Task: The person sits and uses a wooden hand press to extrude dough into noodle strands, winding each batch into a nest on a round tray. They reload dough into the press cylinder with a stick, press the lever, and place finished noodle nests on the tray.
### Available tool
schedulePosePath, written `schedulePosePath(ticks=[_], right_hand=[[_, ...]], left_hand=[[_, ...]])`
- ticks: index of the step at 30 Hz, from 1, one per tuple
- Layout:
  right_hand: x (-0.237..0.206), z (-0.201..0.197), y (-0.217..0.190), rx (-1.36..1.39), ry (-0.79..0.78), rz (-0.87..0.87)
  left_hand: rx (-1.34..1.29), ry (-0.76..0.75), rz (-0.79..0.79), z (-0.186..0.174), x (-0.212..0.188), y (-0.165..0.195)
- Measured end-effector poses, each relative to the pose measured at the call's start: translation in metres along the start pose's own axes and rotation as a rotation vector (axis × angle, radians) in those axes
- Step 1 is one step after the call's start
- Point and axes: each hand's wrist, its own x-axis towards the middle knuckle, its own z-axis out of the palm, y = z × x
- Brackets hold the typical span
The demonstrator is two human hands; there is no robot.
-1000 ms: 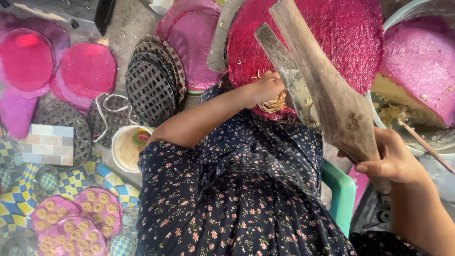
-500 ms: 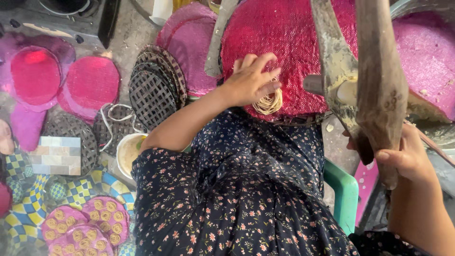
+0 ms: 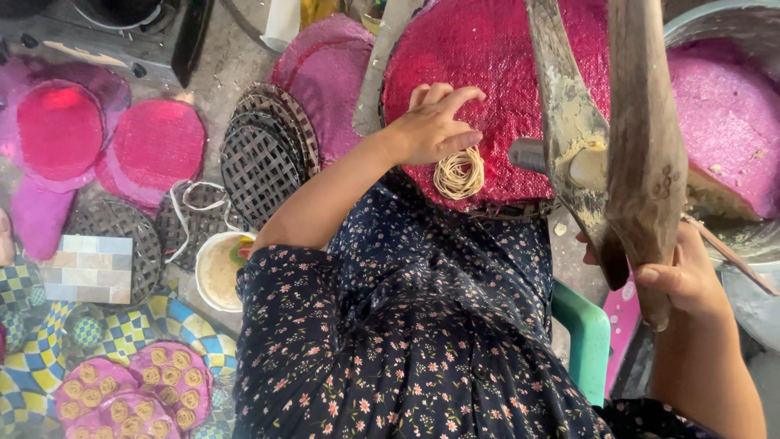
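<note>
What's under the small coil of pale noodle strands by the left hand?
The coil of pale noodle strands lies on a round pink woven mat. The left hand touches its upper edge. Whatever lies beneath the mat is covered.

A grey concrete floor [image 3: 213, 77] in daylight, beside a green plastic stool [image 3: 582, 340].

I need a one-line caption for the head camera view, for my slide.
Left hand rests beside a small noodle coil on a pink woven mat; right hand grips a wooden press.
</note>
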Motion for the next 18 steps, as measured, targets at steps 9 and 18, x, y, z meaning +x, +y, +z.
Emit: schedulePosePath(ticks=[9, 18], right_hand=[[-0.005, 0.003, -0.006, 0.071, 0.017, -0.024], [-0.008, 0.004, -0.004, 0.076, -0.011, -0.002]], left_hand=[[0.012, 0.177, -0.049, -0.011, -0.022, -0.008], [0.142, 0.086, -0.097, -0.007, -0.036, -0.01]])
